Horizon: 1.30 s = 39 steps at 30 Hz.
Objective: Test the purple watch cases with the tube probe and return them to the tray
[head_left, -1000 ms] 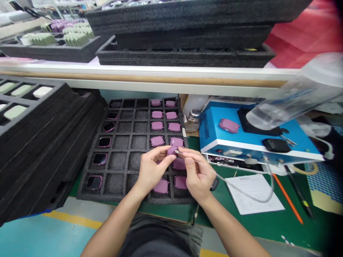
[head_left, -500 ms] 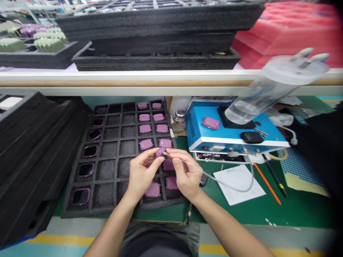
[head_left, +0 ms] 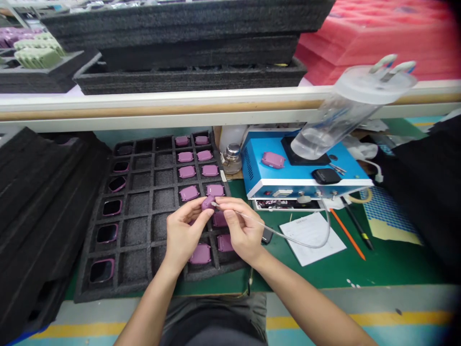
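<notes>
- Green mat (head_left: pixel 378 269), black foam tray (head_left: pixel 153 168) beneath the fingers
- Pinching purple casing (head_left: pixel 208 202) in left hand (head_left: pixel 183 235) fingertips
- Pinching clear tube (head_left: pixel 281 235) in right hand (head_left: pixel 240 233), tip at casing

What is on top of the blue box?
A purple case, a black part and a clear jar on a black plate; the jar covers the plate's middle.
</notes>
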Tool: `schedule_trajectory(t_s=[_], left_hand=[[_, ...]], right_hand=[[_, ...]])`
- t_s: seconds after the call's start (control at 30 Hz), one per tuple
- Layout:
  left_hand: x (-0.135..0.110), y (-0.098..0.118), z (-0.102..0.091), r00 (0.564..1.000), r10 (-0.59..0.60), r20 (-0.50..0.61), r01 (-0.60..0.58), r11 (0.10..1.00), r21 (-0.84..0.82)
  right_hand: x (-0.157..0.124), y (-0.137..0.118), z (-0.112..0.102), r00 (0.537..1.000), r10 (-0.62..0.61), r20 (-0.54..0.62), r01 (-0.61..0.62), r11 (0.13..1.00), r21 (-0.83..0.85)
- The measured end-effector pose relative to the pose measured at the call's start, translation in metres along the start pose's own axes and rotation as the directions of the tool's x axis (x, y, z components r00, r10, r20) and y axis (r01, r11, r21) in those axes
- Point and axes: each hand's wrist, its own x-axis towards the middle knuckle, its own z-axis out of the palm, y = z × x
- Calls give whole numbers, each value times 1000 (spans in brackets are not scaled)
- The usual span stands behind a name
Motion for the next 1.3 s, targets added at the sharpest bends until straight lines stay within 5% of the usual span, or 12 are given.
schedule_trajectory(t_s=[1.3], left_hand=[[0,-2,1,1000,-15,1,15,1000,-2]], right_hand=[[-4,1,-2,1000,23,14,-24,999,44]])
